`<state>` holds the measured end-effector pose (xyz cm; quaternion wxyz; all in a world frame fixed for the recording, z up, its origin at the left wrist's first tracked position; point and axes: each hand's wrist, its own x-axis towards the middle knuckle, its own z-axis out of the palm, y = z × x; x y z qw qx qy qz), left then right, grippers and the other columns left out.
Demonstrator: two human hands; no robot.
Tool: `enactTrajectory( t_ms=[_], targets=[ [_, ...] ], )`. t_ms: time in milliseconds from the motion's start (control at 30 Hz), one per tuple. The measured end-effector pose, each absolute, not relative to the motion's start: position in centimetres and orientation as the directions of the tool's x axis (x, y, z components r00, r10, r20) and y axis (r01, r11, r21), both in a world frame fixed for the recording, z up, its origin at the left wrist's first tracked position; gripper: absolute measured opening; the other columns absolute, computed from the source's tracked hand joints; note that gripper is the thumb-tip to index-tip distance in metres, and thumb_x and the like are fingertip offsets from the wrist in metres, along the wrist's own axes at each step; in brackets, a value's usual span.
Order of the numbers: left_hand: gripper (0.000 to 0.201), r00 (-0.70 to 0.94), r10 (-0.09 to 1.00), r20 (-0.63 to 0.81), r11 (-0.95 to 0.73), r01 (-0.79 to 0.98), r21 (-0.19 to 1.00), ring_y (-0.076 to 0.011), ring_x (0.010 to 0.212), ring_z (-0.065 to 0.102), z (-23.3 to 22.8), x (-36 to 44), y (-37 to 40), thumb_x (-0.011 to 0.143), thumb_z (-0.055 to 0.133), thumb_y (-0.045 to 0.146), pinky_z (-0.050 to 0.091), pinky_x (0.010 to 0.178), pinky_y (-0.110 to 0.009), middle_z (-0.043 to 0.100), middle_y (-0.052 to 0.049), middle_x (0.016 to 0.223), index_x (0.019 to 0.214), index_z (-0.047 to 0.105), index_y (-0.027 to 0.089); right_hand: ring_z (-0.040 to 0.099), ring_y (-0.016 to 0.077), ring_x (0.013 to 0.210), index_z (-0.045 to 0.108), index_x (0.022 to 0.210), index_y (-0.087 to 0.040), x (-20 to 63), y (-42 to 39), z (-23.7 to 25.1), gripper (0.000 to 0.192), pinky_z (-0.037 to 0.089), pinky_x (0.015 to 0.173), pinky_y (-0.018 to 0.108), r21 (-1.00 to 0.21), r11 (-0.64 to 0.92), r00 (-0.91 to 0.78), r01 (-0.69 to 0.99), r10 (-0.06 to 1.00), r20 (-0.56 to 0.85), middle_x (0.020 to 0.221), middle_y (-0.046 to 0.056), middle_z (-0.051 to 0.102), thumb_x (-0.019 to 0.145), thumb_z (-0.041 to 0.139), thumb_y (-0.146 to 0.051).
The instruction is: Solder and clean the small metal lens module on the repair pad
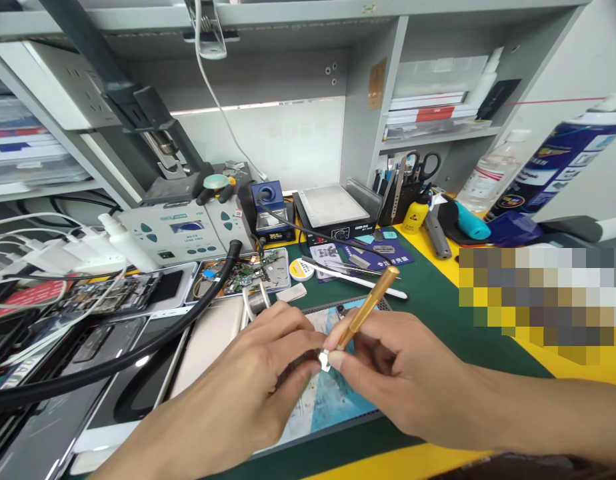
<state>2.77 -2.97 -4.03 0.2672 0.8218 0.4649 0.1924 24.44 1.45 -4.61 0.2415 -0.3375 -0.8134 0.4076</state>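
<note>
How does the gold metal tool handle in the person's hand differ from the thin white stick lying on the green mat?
The gold metal tool handle is thick, shiny and tilted upward, pinched in the right hand. The thin white stick is slimmer, matt, and lies flat and untouched on the green mat. Both are long and straight.

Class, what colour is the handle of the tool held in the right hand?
Gold, a metallic brass tone; the tool handle shows best in the head view.

This is an electronics repair workbench in a workshop. Along the back edge of the bench stand a soldering and hot-air station (pixel 185 233), a small heating plate (pixel 331 208) and a holder of scissors and hand tools (pixel 405 183), under grey shelving (pixel 433 130). Opened phones and bare circuit boards (pixel 243 272) crowd the left side, beside a green work mat (pixel 438 300).
</note>
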Motion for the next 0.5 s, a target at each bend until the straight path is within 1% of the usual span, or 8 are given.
enactTrajectory(
  t_ms=[133,267,400,500],
  targets=[
    [0.032,0.488,0.871,0.055,-0.414,0.668,0.618,-0.0108,0.106,0.05,-3.99,2.83,-3.06,0.102,0.044,0.018,0.041,0.092,-0.025,0.055,0.005,0.108,0.121,0.057,0.039,0.04,0.0067,0.048,0.069,0.096,-0.023,24.49,1.49,-4.69,0.01,0.032,0.044,0.018,-0.83,0.436,-0.66,0.348,0.742,0.113,0.057,-0.009,0.045,0.091,0.06,-0.021],
    [0.025,0.482,0.875,0.051,-0.407,0.674,0.617,-0.0108,0.106,0.05,-3.94,2.83,-3.21,0.101,0.045,0.018,0.041,0.092,-0.025,0.055,0.004,0.107,0.114,0.059,0.035,0.04,0.0068,0.049,0.069,0.098,-0.023,24.49,1.53,-4.76,0.01,0.032,0.045,0.018,-0.834,0.427,-0.656,0.349,0.747,0.108,0.058,-0.009,0.045,0.091,0.06,-0.023],
    [0.031,0.488,0.871,0.054,-0.414,0.672,0.613,-0.011,0.106,0.051,-3.95,2.82,-3.22,0.101,0.045,0.018,0.041,0.091,-0.026,0.055,0.004,0.107,0.122,0.057,0.037,0.041,0.0072,0.049,0.069,0.097,-0.024,24.41,1.57,-4.72,0.011,0.032,0.045,0.018,-0.837,0.416,-0.656,0.355,0.749,0.094,0.057,-0.008,0.045,0.092,0.059,-0.023],
    [0.031,0.488,0.871,0.055,-0.416,0.674,0.61,-0.0111,0.107,0.051,-3.97,2.72,-3.21,0.101,0.045,0.019,0.041,0.092,-0.026,0.055,0.004,0.108,0.124,0.057,0.038,0.041,0.0074,0.05,0.069,0.098,-0.024,24.39,1.62,-4.63,0.011,0.033,0.045,0.018,-0.835,0.415,-0.657,0.361,0.749,0.089,0.058,-0.008,0.046,0.092,0.059,-0.023]
  ],
)
